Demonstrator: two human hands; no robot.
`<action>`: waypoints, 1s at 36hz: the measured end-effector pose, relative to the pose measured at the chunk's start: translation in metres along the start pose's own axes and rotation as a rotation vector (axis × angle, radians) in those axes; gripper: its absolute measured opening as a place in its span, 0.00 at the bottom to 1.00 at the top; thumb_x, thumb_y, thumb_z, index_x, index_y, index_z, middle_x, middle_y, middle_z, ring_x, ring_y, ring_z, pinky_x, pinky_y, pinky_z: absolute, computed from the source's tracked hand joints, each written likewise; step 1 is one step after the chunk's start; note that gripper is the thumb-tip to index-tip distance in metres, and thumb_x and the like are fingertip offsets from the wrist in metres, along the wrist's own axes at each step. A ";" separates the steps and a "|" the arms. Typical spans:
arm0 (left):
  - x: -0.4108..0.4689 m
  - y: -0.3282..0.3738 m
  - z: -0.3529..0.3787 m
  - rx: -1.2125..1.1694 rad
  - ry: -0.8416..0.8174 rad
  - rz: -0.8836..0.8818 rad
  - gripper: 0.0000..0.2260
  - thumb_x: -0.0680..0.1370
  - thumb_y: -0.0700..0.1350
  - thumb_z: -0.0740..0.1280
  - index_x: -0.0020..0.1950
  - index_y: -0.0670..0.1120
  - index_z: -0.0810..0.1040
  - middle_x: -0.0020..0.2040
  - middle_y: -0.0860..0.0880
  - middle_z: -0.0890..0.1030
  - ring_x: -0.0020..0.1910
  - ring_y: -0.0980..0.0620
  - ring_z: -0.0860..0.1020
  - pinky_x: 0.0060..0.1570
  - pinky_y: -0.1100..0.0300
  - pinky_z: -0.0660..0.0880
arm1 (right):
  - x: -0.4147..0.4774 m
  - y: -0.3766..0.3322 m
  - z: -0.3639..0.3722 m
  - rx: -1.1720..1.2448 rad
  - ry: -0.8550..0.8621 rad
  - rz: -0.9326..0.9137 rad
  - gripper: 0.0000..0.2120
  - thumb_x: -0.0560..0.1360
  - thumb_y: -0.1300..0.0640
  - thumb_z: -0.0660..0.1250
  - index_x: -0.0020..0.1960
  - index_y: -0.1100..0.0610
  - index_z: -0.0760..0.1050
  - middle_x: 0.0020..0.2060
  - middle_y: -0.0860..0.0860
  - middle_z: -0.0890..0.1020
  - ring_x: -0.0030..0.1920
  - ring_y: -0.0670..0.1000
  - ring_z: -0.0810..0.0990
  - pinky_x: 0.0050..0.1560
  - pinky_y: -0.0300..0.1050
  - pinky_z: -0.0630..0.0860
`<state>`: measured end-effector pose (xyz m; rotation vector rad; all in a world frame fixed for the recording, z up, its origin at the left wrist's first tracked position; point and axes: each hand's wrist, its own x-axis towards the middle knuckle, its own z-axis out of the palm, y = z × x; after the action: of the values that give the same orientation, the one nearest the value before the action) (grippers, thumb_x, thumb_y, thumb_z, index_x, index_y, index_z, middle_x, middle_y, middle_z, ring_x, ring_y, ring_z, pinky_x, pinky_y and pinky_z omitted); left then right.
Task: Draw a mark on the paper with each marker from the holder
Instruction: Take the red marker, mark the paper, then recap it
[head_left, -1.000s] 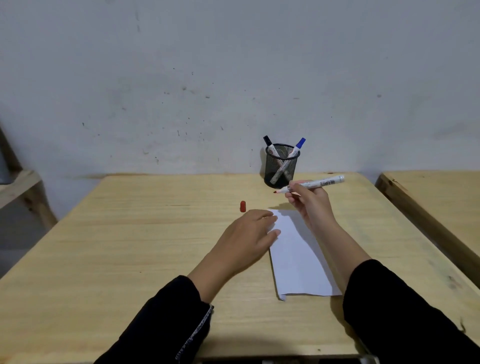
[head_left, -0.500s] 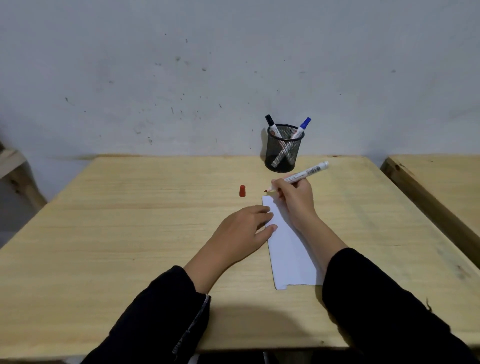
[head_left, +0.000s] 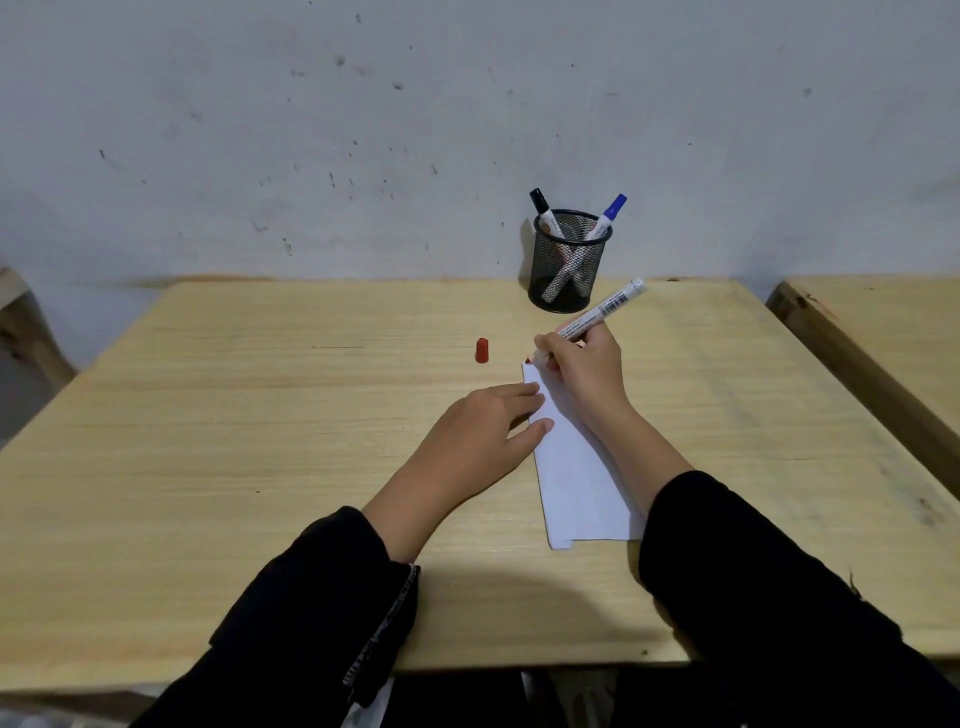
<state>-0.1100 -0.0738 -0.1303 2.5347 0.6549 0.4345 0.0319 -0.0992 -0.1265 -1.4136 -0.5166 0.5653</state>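
A white sheet of paper (head_left: 579, 467) lies on the wooden table (head_left: 260, 441), right of centre. My right hand (head_left: 589, 371) grips an uncapped red marker (head_left: 602, 310), its tip at the paper's far left corner. My left hand (head_left: 480, 436) lies flat, fingertips pressing the paper's left edge. The marker's red cap (head_left: 482, 350) stands on the table, left of the tip. At the back stands a black mesh holder (head_left: 569, 262) with a black-capped marker (head_left: 543, 208) and a blue-capped marker (head_left: 608, 213) inside.
A grey wall rises directly behind the table. A second wooden table (head_left: 883, 332) stands to the right across a narrow gap. Part of a wooden frame (head_left: 21, 322) shows at the far left.
My right hand has lowered the red marker from above the table down to the paper's far corner. My left hand has stayed on the paper's edge. The camera has tilted downward.
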 end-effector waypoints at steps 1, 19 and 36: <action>0.000 0.000 0.000 -0.003 -0.001 -0.002 0.19 0.79 0.52 0.62 0.68 0.49 0.73 0.72 0.53 0.71 0.70 0.56 0.69 0.65 0.60 0.67 | 0.000 0.000 0.000 0.020 -0.008 0.004 0.08 0.69 0.67 0.67 0.40 0.58 0.69 0.35 0.56 0.75 0.35 0.52 0.77 0.47 0.51 0.79; 0.002 -0.003 0.002 -0.004 0.017 0.005 0.19 0.78 0.53 0.62 0.67 0.49 0.74 0.71 0.54 0.72 0.69 0.57 0.69 0.59 0.66 0.64 | -0.002 -0.004 0.003 -0.119 -0.032 -0.080 0.07 0.71 0.68 0.63 0.46 0.62 0.67 0.37 0.55 0.70 0.33 0.47 0.71 0.27 0.29 0.74; 0.008 -0.003 -0.003 -0.046 0.005 0.041 0.18 0.77 0.52 0.64 0.64 0.45 0.76 0.66 0.51 0.75 0.65 0.56 0.71 0.63 0.62 0.69 | -0.003 -0.028 -0.013 0.252 -0.074 0.000 0.05 0.74 0.67 0.66 0.46 0.62 0.71 0.30 0.53 0.74 0.26 0.43 0.73 0.27 0.32 0.72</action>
<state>-0.1057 -0.0661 -0.1274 2.5083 0.5891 0.4643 0.0397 -0.1125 -0.0996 -1.1566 -0.4861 0.6609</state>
